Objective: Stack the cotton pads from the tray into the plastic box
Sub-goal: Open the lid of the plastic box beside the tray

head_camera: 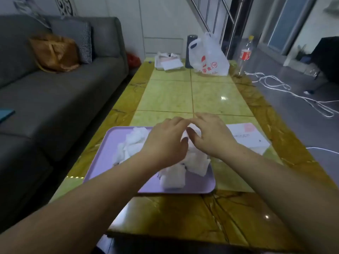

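A home living room. A grey sofa with cushions runs along a glossy green stone-patterned worktop. A plastic shopping bag and a drink bottle stand at its far end.

A grey sofa stands left of the green tiled counter, with a brown bag on its seat. At the counter's far end sit a white plastic bag and a clear bottle. White cables lie on the floor.

Both bare forearms reach forward over the lilac plastic tray. The left hand and right hand meet above it, fingers curled, fingertips touching.
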Motion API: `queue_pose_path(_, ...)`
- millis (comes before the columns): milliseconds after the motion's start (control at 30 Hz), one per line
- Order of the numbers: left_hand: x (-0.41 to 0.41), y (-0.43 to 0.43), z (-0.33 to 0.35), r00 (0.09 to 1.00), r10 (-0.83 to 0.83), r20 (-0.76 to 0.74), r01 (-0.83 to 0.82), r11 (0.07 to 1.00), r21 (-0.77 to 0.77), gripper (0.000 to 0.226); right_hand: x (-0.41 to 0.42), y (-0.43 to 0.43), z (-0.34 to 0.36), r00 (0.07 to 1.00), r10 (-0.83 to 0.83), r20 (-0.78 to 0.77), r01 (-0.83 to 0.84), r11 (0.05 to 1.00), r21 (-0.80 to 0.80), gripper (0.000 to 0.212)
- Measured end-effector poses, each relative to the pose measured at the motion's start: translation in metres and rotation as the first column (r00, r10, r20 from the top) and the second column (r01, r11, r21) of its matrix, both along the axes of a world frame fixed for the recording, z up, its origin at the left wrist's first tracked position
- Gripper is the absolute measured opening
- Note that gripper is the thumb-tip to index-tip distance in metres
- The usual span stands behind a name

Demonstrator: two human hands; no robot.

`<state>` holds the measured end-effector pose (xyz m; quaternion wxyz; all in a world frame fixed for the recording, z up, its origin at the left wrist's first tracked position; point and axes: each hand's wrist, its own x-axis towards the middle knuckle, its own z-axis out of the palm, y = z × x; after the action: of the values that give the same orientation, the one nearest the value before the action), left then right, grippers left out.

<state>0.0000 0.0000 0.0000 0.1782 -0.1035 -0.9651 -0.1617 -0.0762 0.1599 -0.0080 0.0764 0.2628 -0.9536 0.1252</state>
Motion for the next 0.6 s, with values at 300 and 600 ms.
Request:
queue_pose_path(300, 0.012, 0.029, -0.06, 0.925, -0.251, 0.285, 0.3, 0.943, -0.144, 0.054, 0.012, 0.043, -0.044, 0.935, -0.331, 0.126, 0.31, 0.937, 0.16, 0.065)
queue_pose_path(600, -0.018, 0.044, -0.066, 0.989, -0.146, -0.016, 0.147, 0.983, 0.107, 0.034, -0.001, 0.047, -0.029, 0.95, -0.311, -0.036, 0.308, 0.948, -0.085, 0.048)
